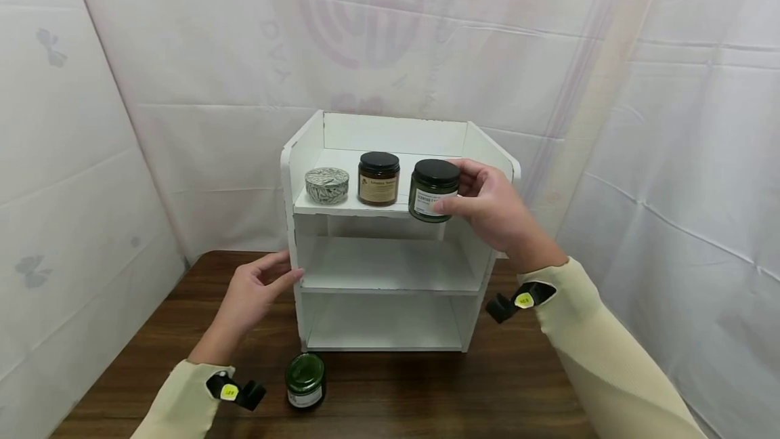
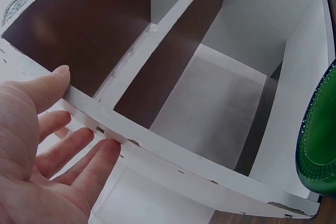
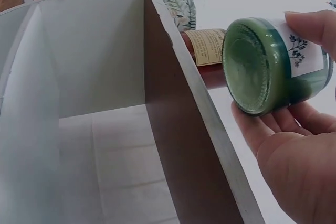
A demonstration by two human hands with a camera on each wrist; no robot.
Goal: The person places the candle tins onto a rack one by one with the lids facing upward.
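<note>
My right hand (image 1: 490,205) grips a dark green candle jar (image 1: 434,192) with a black lid and white label, thumb across the label. It is held upright at the front edge of the top shelf; its glass base (image 3: 247,69) shows in the right wrist view. To its left stand an amber jar (image 1: 378,180) with a black lid and a round patterned tin (image 1: 327,185). My left hand (image 1: 252,293) touches the left side panel of the white shelf unit (image 1: 390,291), thumb at the front edge and fingers along the outer face (image 2: 58,156).
Another green glass jar (image 1: 305,380) sits on the dark wooden table (image 1: 390,398), in front of the unit's left corner, its green glass end facing up. Both lower shelves hold nothing. White patterned cloth (image 1: 213,73) hangs behind and at the sides.
</note>
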